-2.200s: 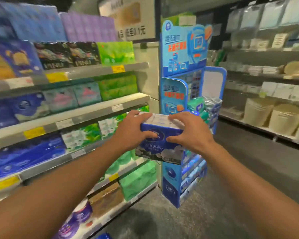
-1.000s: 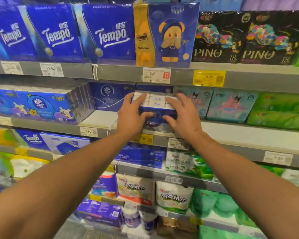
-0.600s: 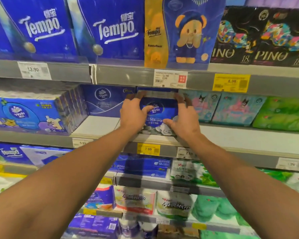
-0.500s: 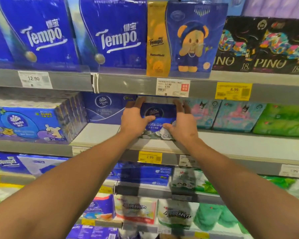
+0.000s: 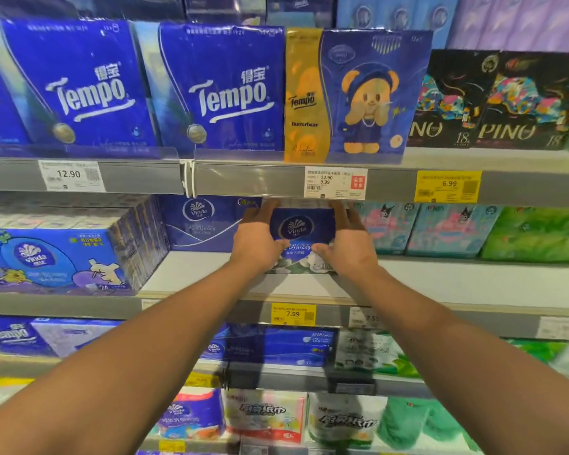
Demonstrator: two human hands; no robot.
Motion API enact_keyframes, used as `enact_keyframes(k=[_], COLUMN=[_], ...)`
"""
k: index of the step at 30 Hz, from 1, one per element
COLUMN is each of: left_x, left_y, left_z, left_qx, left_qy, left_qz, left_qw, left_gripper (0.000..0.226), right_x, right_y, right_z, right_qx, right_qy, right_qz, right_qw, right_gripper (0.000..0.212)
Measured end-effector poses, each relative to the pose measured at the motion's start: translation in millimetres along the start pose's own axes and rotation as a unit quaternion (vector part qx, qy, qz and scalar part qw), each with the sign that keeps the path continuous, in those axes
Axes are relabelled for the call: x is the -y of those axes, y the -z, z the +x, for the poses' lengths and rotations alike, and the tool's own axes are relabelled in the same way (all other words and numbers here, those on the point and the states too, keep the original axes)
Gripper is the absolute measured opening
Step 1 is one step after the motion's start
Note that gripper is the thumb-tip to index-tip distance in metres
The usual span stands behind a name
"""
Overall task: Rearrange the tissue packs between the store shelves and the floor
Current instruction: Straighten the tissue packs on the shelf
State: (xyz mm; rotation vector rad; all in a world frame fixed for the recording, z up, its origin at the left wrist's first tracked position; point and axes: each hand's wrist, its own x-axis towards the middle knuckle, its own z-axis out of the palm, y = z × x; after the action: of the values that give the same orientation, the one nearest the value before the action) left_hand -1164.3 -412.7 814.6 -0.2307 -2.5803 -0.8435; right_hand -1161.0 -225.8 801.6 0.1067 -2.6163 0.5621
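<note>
**Both hands seat a Vinda tissue pack on a store shelf**

A person's left hand (image 5: 255, 246) and right hand (image 5: 350, 247) clasp a dark blue Vinda tissue pack (image 5: 298, 239) from either side, fingers curled over its top edge and thumbs pressed against its printed front. The pack sits on the pale middle shelf (image 5: 457, 284), set back from the front lip, with both bare forearms reaching in from below. Just to its left stands a larger blue Vinda pack (image 5: 204, 224), and beyond that a stacked bundle of Vinda pocket tissues (image 5: 63, 254) decorated with cartoon figures. To the right of the held pack are pastel packs with a cartoon character (image 5: 440, 228), then green packs (image 5: 536, 234). A yellow 7.99 price tag (image 5: 293, 314) hangs on the shelf edge directly beneath the hands. On the shelf above, two blue Tempo packs (image 5: 217, 93) stand beside a gold-and-blue Tempo Butterbear pack (image 5: 358, 96) and black Pino packs (image 5: 500, 103), over a white 12.90 label (image 5: 71, 175), a white 12.90/9.99 label (image 5: 334, 182) and a yellow 6.99 tag (image 5: 449, 186). Below, a lower shelf carries more blue Vinda packs (image 5: 276, 346), and further down are white kitchen-paper packs (image 5: 266, 413) and green packs (image 5: 421, 421), partly blurred.
</note>
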Motion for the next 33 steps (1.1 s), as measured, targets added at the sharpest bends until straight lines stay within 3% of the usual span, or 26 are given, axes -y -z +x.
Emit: enact_keyframes(k=[3, 5, 7, 13, 19, 26, 33], left_x=[-9, -12, -13, -43, -127, -282, -400], left_y=[8, 11, 8, -31, -82, -117, -89], left_z=[-10, -23, -37, -74, -155, -349, -629], left_qx=[-0.05, -0.112, -0.119, 0.114, 0.239, 0.359, 0.474], left_qy=[-0.002, -0.062, -0.137, -0.225, -0.292, -0.443, -0.572], left_qz=[0.075, 0.125, 0.074, -0.034, -0.068, -0.11, -0.16], left_qw=[0.996, 0.984, 0.981, 0.967, 0.924, 0.814, 0.65], left_gripper=[0.066, 0.052, 0.046, 0.06, 0.064, 0.068, 0.067], right_x=[1, -2, -8, -47, -96, -124, -66], right_y=[8, 16, 24, 52, 118, 224, 309], right_z=[-5, -15, -34, -127, -273, -529, -827], right_qx=[0.02, 0.006, -0.014, -0.016, -0.029, -0.089, -0.158], right_qy=[-0.025, -0.023, -0.016, -0.092, -0.207, -0.382, -0.586], right_qz=[0.009, -0.003, 0.001, -0.033, -0.084, -0.125, -0.164], right_qw=[0.999, 1.0, 1.0, 0.995, 0.974, 0.912, 0.778], right_gripper=[0.082, 0.083, 0.089, 0.084, 0.083, 0.083, 0.084])
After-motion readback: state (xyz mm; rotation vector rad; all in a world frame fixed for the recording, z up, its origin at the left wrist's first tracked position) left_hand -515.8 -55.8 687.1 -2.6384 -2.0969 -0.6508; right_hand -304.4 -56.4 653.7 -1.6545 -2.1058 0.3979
